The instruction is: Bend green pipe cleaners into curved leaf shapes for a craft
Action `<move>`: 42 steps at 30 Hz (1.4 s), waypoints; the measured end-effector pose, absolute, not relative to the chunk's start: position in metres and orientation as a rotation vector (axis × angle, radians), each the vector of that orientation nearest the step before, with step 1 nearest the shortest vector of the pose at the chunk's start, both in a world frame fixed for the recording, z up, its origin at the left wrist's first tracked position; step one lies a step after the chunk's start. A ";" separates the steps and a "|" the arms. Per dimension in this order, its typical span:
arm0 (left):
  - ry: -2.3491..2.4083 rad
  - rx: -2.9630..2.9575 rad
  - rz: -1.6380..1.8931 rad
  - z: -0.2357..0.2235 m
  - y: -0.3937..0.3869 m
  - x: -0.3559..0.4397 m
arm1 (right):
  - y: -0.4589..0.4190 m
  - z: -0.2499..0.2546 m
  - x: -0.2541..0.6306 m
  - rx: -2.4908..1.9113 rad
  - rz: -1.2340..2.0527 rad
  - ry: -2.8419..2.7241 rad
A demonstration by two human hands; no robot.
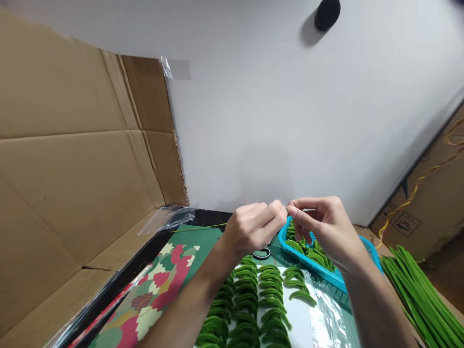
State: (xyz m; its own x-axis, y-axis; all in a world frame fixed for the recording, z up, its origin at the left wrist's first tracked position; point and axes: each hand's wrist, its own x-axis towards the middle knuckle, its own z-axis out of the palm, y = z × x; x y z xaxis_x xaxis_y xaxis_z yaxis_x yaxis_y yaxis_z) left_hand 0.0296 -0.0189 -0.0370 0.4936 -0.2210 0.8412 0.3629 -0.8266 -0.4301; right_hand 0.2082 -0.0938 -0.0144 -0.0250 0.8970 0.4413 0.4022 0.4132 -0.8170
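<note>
My left hand (255, 224) is closed, its knuckles turned up, above the back of the work surface. A thin green wire (199, 227) sticks out to the left behind it, in line with the fingertips; the grip itself is mostly hidden. My right hand (324, 224) pinches thumb and forefinger where the left fingertips meet it, at what looks like the wire's other end. Below lie rows of curved, fuzzy green pipe-cleaner pieces (247, 295) on a white sheet (300, 316). More such pieces fill a blue plastic basket (326, 276) under my right hand.
Scissors (261, 253) lie behind the rows on a green cutting mat (277, 256). A patterned card (159, 290) is at left. Long green pipe cleaners (424, 295) lie bundled at right. Cardboard (72, 145) and a white wall (232, 121) enclose the space.
</note>
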 end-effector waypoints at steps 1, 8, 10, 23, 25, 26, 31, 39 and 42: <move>-0.110 -2.150 -1.364 -0.039 -0.017 0.030 | -0.093 -0.014 0.207 -1.167 0.620 -1.599; -0.718 -2.975 -2.002 -0.030 -0.022 0.035 | -0.093 -0.019 0.203 -1.173 -0.401 -1.682; -0.878 -3.312 -2.083 -0.023 -0.025 0.035 | -0.093 -0.020 0.207 -1.106 -0.532 -1.742; -0.893 -3.981 -2.186 -0.007 -0.026 0.026 | -0.092 -0.019 0.207 -0.938 -0.634 -1.874; -0.905 -3.995 -2.110 -0.006 -0.027 0.024 | -0.093 -0.019 0.208 -0.918 -0.617 -1.885; -0.907 -3.999 -2.074 -0.006 -0.027 0.024 | -0.093 -0.019 0.208 -0.910 -0.605 -1.882; -0.865 -3.845 -2.073 -0.005 -0.032 0.026 | -0.091 -0.023 0.204 -0.897 -0.415 -1.793; -0.614 -2.721 -1.706 -0.007 -0.052 0.027 | -0.085 -0.018 0.188 -0.773 0.878 -1.292; -0.384 -2.352 -1.521 -0.016 -0.049 0.027 | -0.082 -0.015 0.188 -0.687 1.241 -1.113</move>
